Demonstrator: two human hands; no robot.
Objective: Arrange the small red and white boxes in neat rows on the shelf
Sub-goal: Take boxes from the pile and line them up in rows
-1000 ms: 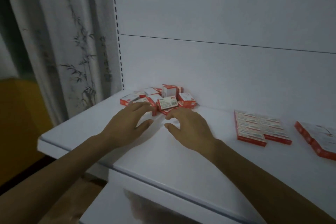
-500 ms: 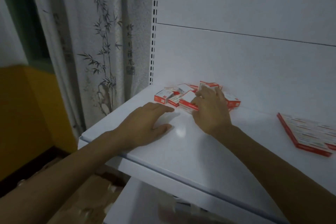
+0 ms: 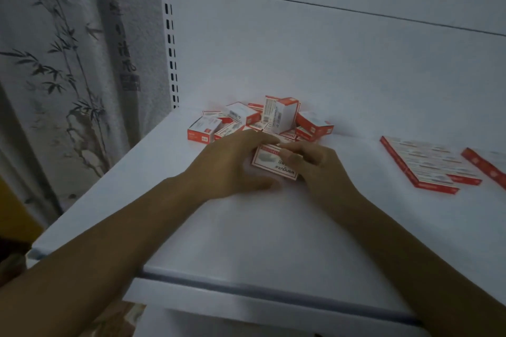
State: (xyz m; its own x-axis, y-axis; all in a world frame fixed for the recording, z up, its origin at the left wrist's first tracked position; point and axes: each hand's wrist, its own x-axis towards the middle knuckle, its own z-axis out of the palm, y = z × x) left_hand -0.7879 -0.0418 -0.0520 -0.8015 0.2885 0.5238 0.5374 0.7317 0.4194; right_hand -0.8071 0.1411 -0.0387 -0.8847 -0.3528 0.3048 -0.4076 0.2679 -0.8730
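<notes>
Here, pile: small red-and-white cardboard boxes, jumbled at the shelf back.
Flat box: lying before the pile.
Left hand: fingers straight, touching it.
Right hand: pinching it.

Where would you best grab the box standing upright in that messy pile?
Pinch the upright box by its two tall side faces near the top, coming from above: it sticks up over the pile, whose other boxes crowd its base.
</notes>
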